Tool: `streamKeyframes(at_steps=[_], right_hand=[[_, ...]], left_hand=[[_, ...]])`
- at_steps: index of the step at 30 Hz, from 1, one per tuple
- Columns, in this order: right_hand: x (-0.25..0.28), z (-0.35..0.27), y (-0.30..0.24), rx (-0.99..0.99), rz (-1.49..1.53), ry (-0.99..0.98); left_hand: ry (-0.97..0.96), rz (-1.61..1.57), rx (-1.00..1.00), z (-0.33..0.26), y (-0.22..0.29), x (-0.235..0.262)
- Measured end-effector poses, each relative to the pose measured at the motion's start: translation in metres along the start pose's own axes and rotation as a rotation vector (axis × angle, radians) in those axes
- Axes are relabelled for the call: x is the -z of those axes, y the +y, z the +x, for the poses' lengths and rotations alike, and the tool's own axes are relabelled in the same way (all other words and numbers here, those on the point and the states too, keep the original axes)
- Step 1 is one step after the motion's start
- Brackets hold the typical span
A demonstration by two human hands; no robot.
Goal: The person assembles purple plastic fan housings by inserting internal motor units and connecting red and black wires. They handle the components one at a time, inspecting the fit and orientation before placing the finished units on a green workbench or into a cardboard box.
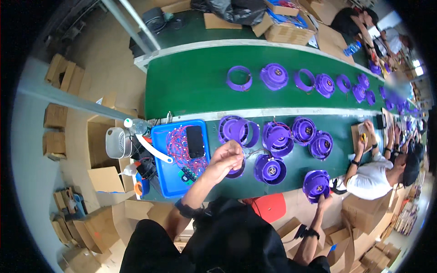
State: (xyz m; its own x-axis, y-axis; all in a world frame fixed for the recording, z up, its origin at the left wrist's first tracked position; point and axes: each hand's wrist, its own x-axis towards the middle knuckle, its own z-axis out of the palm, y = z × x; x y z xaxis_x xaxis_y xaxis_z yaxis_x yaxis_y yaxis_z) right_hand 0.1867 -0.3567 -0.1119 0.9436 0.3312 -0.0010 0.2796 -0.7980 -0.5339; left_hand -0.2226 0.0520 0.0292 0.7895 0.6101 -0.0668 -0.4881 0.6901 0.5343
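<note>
My right hand [324, 201] grips the rim of a purple round plastic housing [315, 184] at the table's near edge, on the right. Over the middle of the workbench, my left hand [229, 158] is raised with thumb and fingertips pinched together. Whether a thin wire is in that pinch is too small to make out. Beneath and partly behind it is a purple housing [236, 172]. Just right of it stands another housing [271, 170] with a round metal-centred part inside. More purple housings [278, 139] and a purple ring [249, 133] lie beyond the left hand.
Left on the bench, a blue tray [165, 182] holds red and blue wires [175, 148], a black phone [195, 142] and small green boards [187, 175]. A green conveyor belt [191, 77] carries purple parts. At right, a co-worker [375, 177] works. A red stool [271, 208] stands below.
</note>
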Motion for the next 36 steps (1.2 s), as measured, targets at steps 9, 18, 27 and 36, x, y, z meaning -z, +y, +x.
streamKeyframes(at_steps=[9,18,27,36], right_hand=[[-0.008,-0.039,-0.304,0.562,0.052,-0.372],[-0.095,-0.068,-0.415,0.421,0.605,-0.619],[-0.097,-0.08,-0.38,0.208,0.669,-0.858],[-0.121,-0.119,-0.355,-0.078,0.657,-0.918]], left_hand=[[-0.131,0.521,0.245,0.027,-0.011,0.005],[0.401,0.339,0.054,0.053,0.051,0.074],[0.847,0.209,-0.375,0.138,0.097,0.274],[0.201,0.982,0.079,0.128,0.091,0.14]])
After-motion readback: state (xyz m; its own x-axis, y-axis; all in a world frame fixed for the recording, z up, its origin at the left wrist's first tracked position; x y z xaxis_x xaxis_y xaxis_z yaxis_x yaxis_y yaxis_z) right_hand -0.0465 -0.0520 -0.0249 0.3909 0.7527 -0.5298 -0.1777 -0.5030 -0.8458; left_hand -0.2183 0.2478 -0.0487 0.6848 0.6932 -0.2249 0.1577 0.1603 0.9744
